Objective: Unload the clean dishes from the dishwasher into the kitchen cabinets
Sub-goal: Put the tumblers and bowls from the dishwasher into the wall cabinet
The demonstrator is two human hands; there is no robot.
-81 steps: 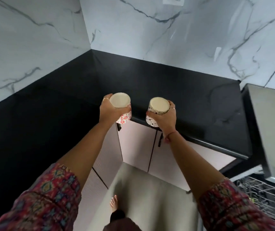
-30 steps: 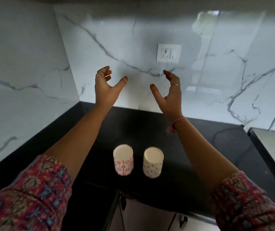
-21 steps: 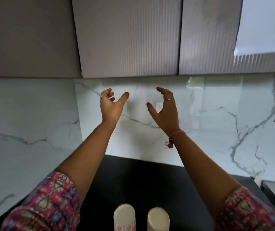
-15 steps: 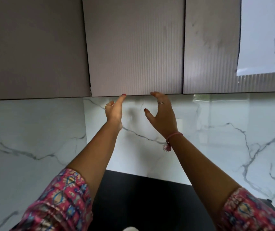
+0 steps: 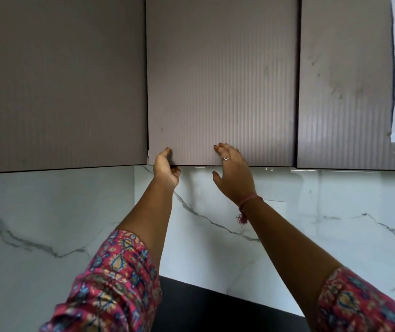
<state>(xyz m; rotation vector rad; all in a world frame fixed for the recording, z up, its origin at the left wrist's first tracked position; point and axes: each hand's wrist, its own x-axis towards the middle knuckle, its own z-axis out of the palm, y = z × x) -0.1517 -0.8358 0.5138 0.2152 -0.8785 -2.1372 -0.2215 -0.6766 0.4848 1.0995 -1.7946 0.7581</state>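
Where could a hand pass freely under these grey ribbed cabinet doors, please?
Free: the gap under the left grey door, over the black countertop along the white marble wall. Crowded: the middle ribbed door's bottom edge, where the left hand and right hand are.

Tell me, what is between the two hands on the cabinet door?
Nothing: in the head view only the bare bottom edge of the cabinet door runs between the left hand and the right hand.
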